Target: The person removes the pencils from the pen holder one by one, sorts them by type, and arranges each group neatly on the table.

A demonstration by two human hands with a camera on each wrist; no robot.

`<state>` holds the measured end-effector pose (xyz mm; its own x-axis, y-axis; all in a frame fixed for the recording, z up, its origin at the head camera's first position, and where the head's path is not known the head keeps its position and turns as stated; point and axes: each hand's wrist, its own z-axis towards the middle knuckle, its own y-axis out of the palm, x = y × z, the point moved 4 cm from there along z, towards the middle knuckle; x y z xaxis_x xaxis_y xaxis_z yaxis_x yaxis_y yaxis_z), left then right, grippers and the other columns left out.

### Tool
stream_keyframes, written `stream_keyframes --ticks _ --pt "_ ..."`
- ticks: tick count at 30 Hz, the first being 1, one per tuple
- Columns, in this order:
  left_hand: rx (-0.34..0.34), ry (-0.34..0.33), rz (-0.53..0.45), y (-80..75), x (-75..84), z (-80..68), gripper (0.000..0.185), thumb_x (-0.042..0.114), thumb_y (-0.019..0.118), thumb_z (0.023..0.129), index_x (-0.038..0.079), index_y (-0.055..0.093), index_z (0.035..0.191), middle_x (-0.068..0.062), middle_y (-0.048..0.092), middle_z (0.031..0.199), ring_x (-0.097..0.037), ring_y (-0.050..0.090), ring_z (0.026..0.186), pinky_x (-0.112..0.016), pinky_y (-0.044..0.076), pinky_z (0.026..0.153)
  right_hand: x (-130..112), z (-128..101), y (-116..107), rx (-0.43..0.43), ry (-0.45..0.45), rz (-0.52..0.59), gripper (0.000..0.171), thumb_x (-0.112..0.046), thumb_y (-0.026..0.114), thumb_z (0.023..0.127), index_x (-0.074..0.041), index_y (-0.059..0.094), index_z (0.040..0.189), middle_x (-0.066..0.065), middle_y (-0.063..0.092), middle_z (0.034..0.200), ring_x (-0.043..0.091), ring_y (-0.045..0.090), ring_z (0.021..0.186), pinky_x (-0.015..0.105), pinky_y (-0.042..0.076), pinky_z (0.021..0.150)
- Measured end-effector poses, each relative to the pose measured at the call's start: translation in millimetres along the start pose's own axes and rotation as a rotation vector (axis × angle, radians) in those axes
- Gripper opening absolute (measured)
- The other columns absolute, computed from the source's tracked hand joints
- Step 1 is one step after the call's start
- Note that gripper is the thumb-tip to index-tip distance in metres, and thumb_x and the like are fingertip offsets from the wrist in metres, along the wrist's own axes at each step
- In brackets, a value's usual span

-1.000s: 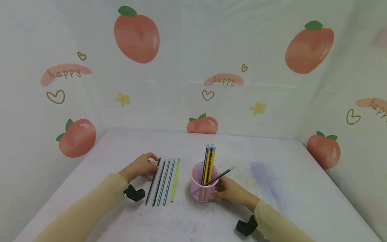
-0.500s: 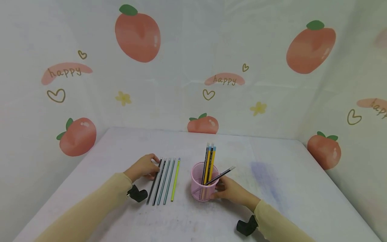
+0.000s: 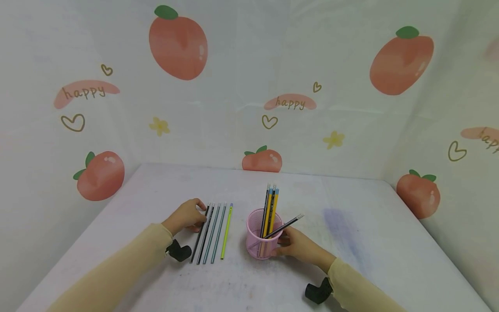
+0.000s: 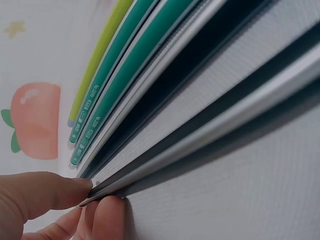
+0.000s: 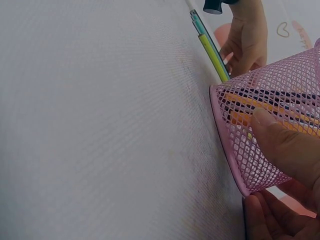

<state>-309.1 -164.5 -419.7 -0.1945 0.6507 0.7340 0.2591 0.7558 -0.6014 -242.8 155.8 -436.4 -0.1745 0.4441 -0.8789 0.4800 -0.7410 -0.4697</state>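
Note:
Several pencils lie side by side on the table: two black, two teal [image 3: 215, 234] and one yellow-green [image 3: 226, 236]. My left hand [image 3: 196, 212] pinches the far end of the leftmost black pencil [image 3: 199, 236]. In the left wrist view, thumb and fingertips [image 4: 107, 217] close on that pencil's tip [image 4: 210, 132]. A pink mesh cup [image 3: 260, 242] stands to the right, holding several upright pencils [image 3: 270, 208] and one leaning black one [image 3: 286, 225]. My right hand [image 3: 287, 244] grips the cup's right side. The right wrist view shows my thumb [image 5: 287, 145] pressed on the mesh [image 5: 260, 125].
The white table [image 3: 351, 225] is boxed in by peach-printed walls at the back and both sides. A faint blue smudge [image 3: 341, 225] marks the surface right of the cup. Black wrist camera mounts [image 3: 179, 251] sit under both sleeves.
My left hand and the leftmost black pencil have edged slightly right, toward the row. My right hand stays on the cup.

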Motion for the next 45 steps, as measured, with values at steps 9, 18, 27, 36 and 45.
stream_keyframes --ticks 9,18,27,36,45 --pt "0.029 -0.017 -0.003 2.4 -3.0 4.3 0.036 0.004 0.067 0.083 0.0 0.051 0.116 -0.011 0.058 0.077 -0.016 0.057 0.062 -0.024 0.053 0.049 -1.4 -0.8 -0.4 -0.002 -0.004 0.002 0.073 -0.016 0.079 0.081 0.007 0.04 0.137 0.028 0.051 0.134 0.043 0.054 0.122 0.049 0.046 0.102" --pt "0.007 -0.012 -0.034 -0.5 -2.8 2.4 0.035 0.005 0.066 0.085 -0.001 0.052 0.117 -0.012 0.06 0.084 -0.017 0.059 0.069 -0.025 0.055 0.052 -3.4 -1.1 -0.4 -0.003 0.006 0.009 0.075 -0.017 0.079 0.081 0.006 0.038 0.14 0.027 0.051 0.135 0.042 0.053 0.123 0.049 0.045 0.103" --pt "-0.004 0.034 -0.066 -13.8 7.5 -3.2 0.034 0.005 0.061 0.087 -0.004 0.053 0.118 -0.016 0.063 0.096 -0.019 0.063 0.072 -0.03 0.057 0.059 -4.5 -1.4 -1.6 0.001 0.018 0.004 0.074 -0.017 0.079 0.08 0.006 0.04 0.139 0.026 0.051 0.135 0.042 0.053 0.123 0.049 0.044 0.104" --pt "0.001 0.15 -0.157 -20.2 48.3 -12.1 0.037 0.009 0.062 0.091 -0.003 0.053 0.125 -0.02 0.063 0.11 -0.028 0.064 0.089 -0.032 0.059 0.072 -1.7 -0.2 -1.2 0.001 0.016 0.001 0.075 -0.017 0.079 0.08 0.005 0.04 0.139 0.026 0.051 0.135 0.042 0.053 0.123 0.049 0.045 0.103" --pt "-0.081 0.363 -0.205 3.2 97.2 -32.5 0.029 0.009 0.061 0.092 0.001 0.057 0.119 -0.012 0.065 0.095 -0.023 0.065 0.083 -0.035 0.059 0.076 -1.4 0.4 -1.0 -0.001 0.018 0.002 0.074 -0.017 0.079 0.08 0.006 0.04 0.139 0.027 0.051 0.135 0.042 0.054 0.123 0.048 0.046 0.102"
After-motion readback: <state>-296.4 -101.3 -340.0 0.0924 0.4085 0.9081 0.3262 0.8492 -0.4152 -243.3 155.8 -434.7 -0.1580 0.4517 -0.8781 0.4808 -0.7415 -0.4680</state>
